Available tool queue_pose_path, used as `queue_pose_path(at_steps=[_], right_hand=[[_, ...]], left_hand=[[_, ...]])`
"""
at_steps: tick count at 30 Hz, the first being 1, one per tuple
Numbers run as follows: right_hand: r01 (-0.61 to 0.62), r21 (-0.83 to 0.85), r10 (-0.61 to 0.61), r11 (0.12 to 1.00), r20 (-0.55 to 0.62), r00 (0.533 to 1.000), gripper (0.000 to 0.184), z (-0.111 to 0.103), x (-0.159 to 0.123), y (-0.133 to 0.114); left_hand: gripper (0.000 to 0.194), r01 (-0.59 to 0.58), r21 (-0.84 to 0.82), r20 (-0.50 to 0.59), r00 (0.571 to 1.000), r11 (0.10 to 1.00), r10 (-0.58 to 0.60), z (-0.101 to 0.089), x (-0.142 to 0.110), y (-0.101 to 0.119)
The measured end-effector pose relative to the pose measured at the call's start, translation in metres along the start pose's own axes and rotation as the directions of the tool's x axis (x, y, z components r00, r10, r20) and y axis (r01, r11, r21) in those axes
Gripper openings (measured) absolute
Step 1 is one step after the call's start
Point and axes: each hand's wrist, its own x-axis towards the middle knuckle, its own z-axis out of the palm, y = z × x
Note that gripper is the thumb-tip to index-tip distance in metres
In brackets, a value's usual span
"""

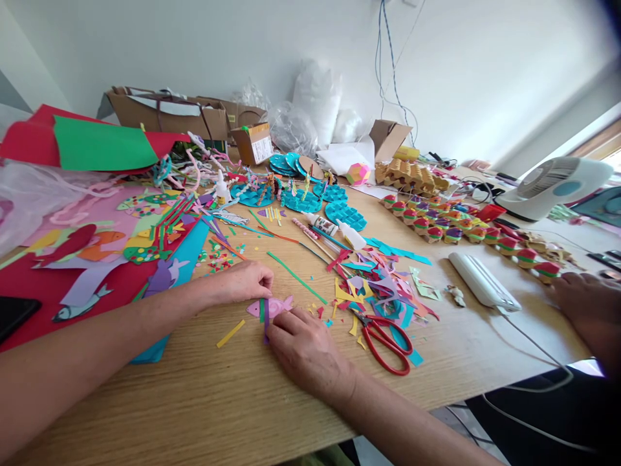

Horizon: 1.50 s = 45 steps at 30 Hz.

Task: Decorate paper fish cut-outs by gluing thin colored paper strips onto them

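Observation:
A small pink paper fish [276,305] lies flat on the wooden table [233,395], with a green strip and a purple strip [266,323] laid across it. My left hand [242,282] rests just above the fish, its fingertips pinched together at the top of the strips. My right hand [305,346] lies below the fish, fingers curled and pressing on the purple strip's lower end. Red-handled scissors [385,340] lie shut on the table just right of my right hand.
Coloured paper scraps [376,285], glue bottles [350,234], blue discs [344,213], painted egg-carton pieces [456,226] and red and pink sheets with fish cut-outs [87,259] cover the table. A white fan [553,188] and another person's hand [585,304] are at the right.

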Motion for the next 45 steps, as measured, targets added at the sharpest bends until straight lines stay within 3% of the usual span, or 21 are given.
queue_pose_path(at_steps=[45], right_hand=[[0.011, -0.063, -0.013, 0.998, -0.032, 0.999, 0.015, 0.0020, -0.0009, -0.0007]], left_hand=[[0.011, -0.023, 0.051, 0.000, 1.000, 0.998, 0.023, 0.0007, -0.0012, 0.0006]])
